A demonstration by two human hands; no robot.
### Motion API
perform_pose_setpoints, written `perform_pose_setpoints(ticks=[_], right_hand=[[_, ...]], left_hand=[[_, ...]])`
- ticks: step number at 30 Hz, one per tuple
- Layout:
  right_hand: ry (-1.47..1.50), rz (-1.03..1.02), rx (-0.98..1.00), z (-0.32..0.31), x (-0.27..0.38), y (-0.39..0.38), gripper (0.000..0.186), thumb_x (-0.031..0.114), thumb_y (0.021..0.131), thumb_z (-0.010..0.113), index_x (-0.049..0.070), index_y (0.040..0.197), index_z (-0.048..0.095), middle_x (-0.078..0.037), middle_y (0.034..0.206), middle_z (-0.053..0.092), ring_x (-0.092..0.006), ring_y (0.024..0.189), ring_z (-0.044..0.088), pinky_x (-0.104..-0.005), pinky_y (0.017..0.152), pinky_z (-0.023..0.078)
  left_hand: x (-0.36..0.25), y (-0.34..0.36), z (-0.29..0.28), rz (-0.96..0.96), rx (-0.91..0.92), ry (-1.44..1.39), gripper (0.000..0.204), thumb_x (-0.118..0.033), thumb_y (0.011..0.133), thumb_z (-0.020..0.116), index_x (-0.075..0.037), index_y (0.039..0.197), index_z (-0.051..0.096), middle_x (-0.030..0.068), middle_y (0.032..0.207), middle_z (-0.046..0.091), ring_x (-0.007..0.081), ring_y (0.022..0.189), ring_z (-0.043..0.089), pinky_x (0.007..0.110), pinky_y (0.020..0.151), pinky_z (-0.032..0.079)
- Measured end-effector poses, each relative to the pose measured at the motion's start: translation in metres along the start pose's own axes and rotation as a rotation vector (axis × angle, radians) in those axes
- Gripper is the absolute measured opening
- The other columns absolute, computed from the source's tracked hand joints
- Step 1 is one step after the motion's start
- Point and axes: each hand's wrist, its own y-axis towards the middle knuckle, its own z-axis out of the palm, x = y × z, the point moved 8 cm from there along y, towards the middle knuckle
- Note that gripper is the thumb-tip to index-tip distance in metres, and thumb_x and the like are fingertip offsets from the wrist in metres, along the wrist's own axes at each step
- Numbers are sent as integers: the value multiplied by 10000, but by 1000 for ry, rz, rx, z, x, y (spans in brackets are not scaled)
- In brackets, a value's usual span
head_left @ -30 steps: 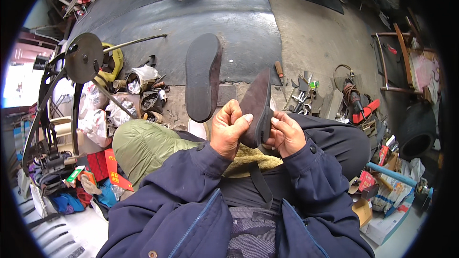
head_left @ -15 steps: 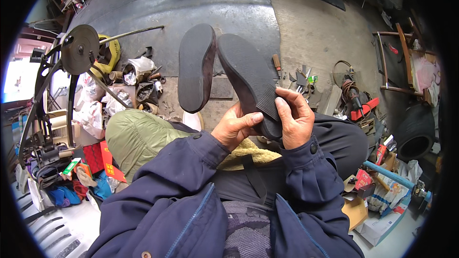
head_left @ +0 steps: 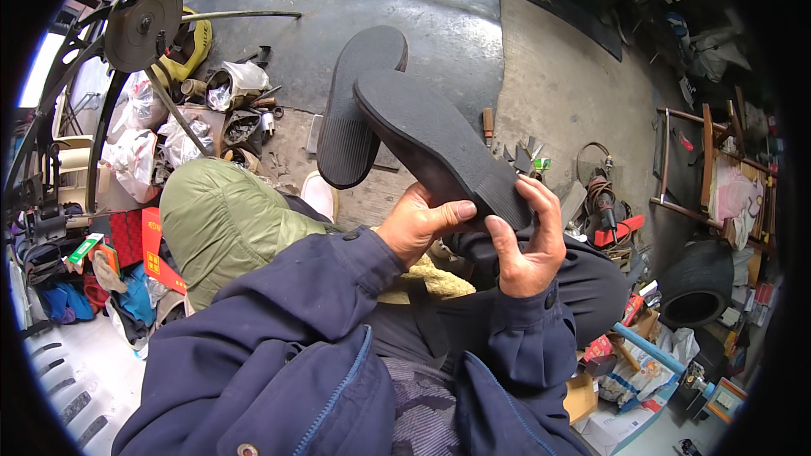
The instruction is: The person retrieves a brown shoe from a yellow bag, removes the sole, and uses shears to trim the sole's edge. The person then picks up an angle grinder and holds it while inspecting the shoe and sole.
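Note:
Two dark shoes are seen with their black soles up. My left hand (head_left: 421,225) grips the nearer shoe (head_left: 427,122) from the side of its heel end, thumb along the edge and the other fingers partly hidden beneath. The heel's ribbed corner sits between the thumb and fingers of my right hand (head_left: 532,245). Behind this shoe, to the left, the second shoe (head_left: 355,93) is tilted and partly covered by the first; what supports it is hidden. Below the hands a yellowish cloth (head_left: 435,279) lies in my lap.
A metal stand with a round disc (head_left: 144,24) rises at left near plastic bags (head_left: 135,156). Hand tools (head_left: 519,156) and a power tool with a cord (head_left: 604,203) lie on the floor to the right. Farther right are a wooden-framed chair (head_left: 710,160) and a black tyre-like ring (head_left: 697,287).
The nearer shoe has turned so its toe points farther left, now overlapping the other shoe. My right hand's thumb and fingers have shifted around the heel. The whole view has shifted slightly.

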Motion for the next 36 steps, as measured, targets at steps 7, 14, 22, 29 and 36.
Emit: perform_pose_setpoints(ticks=[7,14,22,29,36], right_hand=[[94,12,-81,-6,-2,-16,509,107,776,839,-7,1212,603,-163,1325,565,-288,1253,535,-403,1101,391],[43,-9,-35,0,-2,-15,498,100,782,836,1,1213,606,-184,1354,568,-300,1266,545,-412,1092,413],[153,12,-24,3,-5,-16,486,73,815,821,-16,1240,602,-207,1406,549,-288,1285,564,-387,1068,464],[184,32,-45,3,-9,-16,483,44,812,819,-29,1241,611,-185,1395,544,-270,1262,573,-379,1057,475],[167,74,-44,4,-12,-17,474,54,801,837,-28,1218,627,-162,1367,557,-257,1249,573,-373,1052,476]], left_hand=[[-12,3,3,91,20,76,490,-116,955,692,-47,1407,515,102,1352,610,253,1263,572,434,1095,449],[-15,0,6,156,18,83,444,-83,939,698,-45,1362,569,88,1306,654,224,1235,586,398,1093,433],[-14,0,3,150,-9,139,437,-50,915,724,-47,1333,597,75,1272,674,207,1198,604,373,1070,447],[-16,-2,4,133,-23,196,414,-33,910,716,-5,1309,613,79,1251,688,168,1145,632,329,1027,488],[-15,-3,3,97,-37,214,417,-67,910,741,-39,1308,621,59,1228,692,174,1159,614,336,1036,464]])
